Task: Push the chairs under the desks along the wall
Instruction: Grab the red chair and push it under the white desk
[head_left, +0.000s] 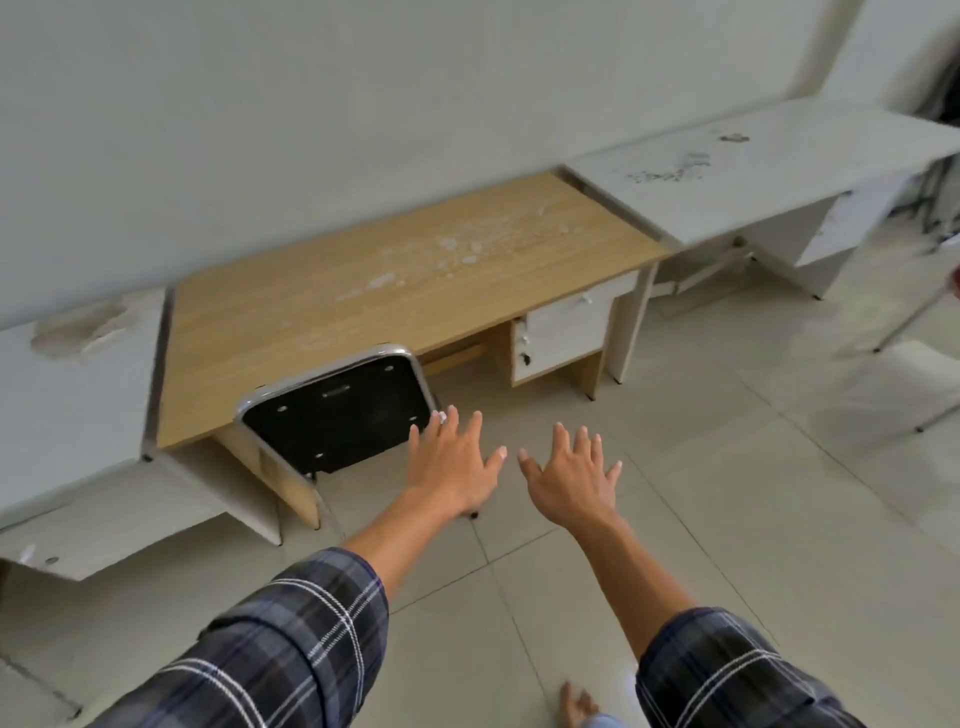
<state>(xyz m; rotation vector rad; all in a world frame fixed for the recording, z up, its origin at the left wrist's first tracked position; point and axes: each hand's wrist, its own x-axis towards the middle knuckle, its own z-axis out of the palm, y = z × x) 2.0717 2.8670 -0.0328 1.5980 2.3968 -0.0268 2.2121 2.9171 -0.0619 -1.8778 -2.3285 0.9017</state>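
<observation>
Partly, the chair (340, 413) hides under the desk (363, 280) — legs unseen.

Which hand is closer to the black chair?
Left. The left hand reaches the chair at its right edge; the right hand hovers open, farther right over the floor.
</observation>
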